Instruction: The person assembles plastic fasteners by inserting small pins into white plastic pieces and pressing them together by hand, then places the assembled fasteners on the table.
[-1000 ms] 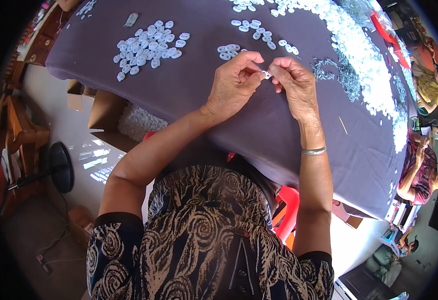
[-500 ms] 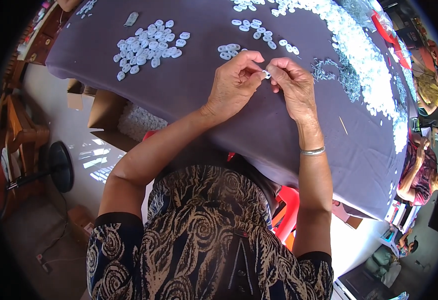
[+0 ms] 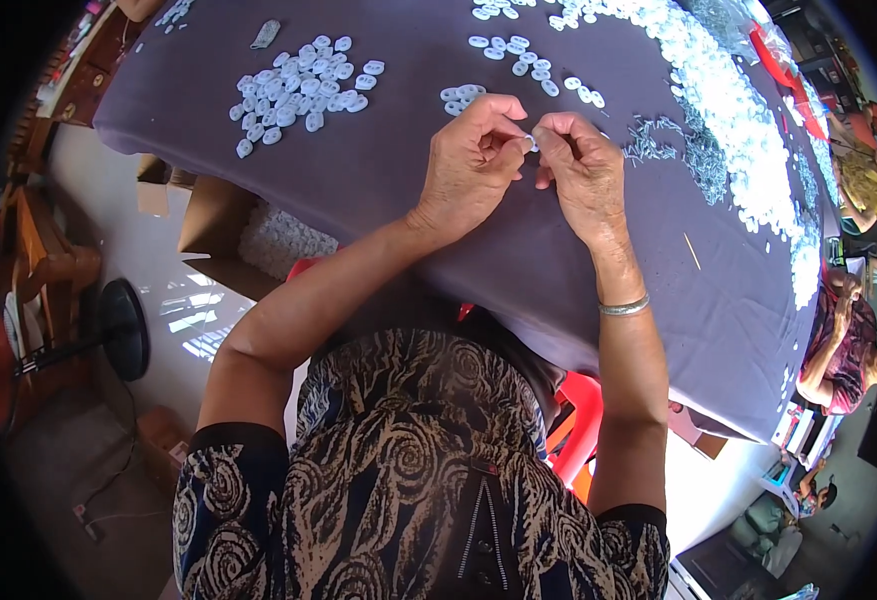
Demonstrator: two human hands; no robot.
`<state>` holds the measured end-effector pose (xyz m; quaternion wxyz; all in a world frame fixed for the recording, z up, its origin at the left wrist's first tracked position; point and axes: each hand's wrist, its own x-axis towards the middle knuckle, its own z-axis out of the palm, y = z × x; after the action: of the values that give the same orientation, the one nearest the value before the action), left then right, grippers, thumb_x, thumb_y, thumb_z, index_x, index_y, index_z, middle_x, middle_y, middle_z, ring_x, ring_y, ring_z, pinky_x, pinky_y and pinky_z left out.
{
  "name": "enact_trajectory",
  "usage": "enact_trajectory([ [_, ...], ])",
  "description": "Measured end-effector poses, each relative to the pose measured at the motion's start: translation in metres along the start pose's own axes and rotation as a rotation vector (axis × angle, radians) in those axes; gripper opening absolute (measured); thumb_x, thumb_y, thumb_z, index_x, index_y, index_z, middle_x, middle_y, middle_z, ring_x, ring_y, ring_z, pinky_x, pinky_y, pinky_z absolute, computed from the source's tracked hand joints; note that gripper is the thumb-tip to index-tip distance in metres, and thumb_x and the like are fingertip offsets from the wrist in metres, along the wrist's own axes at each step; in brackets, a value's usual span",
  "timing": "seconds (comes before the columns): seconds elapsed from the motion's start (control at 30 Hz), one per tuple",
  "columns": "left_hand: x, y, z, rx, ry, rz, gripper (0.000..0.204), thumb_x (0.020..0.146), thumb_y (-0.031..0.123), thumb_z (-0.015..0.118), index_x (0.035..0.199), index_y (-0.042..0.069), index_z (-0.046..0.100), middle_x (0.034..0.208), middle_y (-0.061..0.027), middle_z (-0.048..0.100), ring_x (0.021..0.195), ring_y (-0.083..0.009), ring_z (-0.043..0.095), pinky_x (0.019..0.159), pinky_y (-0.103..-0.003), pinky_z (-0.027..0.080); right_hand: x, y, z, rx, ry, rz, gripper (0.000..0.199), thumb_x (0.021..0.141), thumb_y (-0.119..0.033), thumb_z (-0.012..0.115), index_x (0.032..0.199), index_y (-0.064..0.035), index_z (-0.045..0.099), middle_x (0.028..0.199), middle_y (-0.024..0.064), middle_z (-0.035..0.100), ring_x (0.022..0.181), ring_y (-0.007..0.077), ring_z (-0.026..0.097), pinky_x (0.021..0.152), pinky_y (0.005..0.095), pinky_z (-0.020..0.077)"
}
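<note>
My left hand (image 3: 466, 165) and my right hand (image 3: 588, 180) meet over the dark cloth-covered table (image 3: 358, 190). Between their fingertips they pinch one small white plastic piece (image 3: 532, 144), mostly hidden by the fingers. Just beyond my left hand lies a little cluster of white oval pieces (image 3: 454, 97), each marked with small dark holes. To the right of my right hand are thin grey metal bits (image 3: 655, 138), too small to name surely. A larger loose group of white ovals (image 3: 303, 88) sits farther left.
A long heap of white pieces (image 3: 748, 150) curves along the table's right side. A thin stick (image 3: 692, 252) lies near my right forearm. Below the left table edge stands an open carton (image 3: 213, 225) holding white pieces. Other people (image 3: 843, 345) sit at the right.
Both hands stay together on the small white piece. My fingers have shifted slightly, and the piece shows a little less between them. The view has moved a little.
</note>
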<state>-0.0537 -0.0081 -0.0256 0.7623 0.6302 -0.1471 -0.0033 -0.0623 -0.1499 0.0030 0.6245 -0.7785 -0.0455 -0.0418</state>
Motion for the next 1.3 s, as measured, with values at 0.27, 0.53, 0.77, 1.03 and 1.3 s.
enact_trajectory([
  [0.27,0.002,-0.002,0.001,-0.045,0.049,0.037,0.022,0.085,-0.007,0.058,0.103,0.003,0.050,0.088,-0.0033,0.056,0.078,-0.0073,0.058,0.062,-0.023,0.054,0.001,0.001,0.007,0.082,0.063,0.031,0.010,0.090,-0.008,0.056,0.090,0.0006,0.061,0.070,0.0016,0.056,0.055,0.0065,0.053,0.048,0.0212,0.0486],
  [0.53,0.002,-0.003,0.002,-0.029,0.017,0.038,0.020,0.085,-0.007,0.057,0.099,0.004,0.049,0.088,-0.0013,0.053,0.079,-0.0064,0.057,0.063,-0.023,0.054,0.000,-0.001,0.002,0.075,0.032,0.063,0.010,0.089,-0.008,0.057,0.090,0.0007,0.061,0.072,0.0037,0.059,0.058,0.0062,0.056,0.045,0.0207,0.0489],
  [0.77,0.004,-0.003,-0.001,-0.022,0.021,0.038,0.019,0.084,-0.008,0.057,0.097,0.004,0.049,0.086,-0.0009,0.052,0.075,-0.0058,0.056,0.062,-0.023,0.054,0.003,-0.007,-0.018,0.205,0.129,0.093,0.018,0.090,-0.014,0.052,0.096,0.0011,0.060,0.080,0.0062,0.060,0.061,0.0074,0.053,0.045,0.0205,0.0463],
  [1.03,0.005,-0.005,-0.002,-0.008,0.040,0.053,0.019,0.085,-0.003,0.058,0.098,0.006,0.048,0.091,-0.0004,0.052,0.077,-0.0051,0.055,0.064,-0.022,0.052,0.016,0.018,-0.063,-0.139,0.319,-0.157,0.006,0.088,-0.008,0.063,0.091,-0.0030,0.065,0.072,-0.0028,0.058,0.061,0.0033,0.048,0.053,0.0184,0.0412],
  [1.3,0.008,-0.006,-0.005,-0.036,0.113,0.086,0.020,0.085,-0.004,0.058,0.098,0.006,0.047,0.090,-0.0010,0.052,0.075,-0.0053,0.054,0.062,-0.021,0.049,0.006,0.004,-0.050,-0.507,-0.005,-0.225,0.011,0.079,0.000,0.067,0.089,-0.0041,0.067,0.078,0.0007,0.061,0.064,0.0071,0.053,0.059,0.0223,0.0438],
])
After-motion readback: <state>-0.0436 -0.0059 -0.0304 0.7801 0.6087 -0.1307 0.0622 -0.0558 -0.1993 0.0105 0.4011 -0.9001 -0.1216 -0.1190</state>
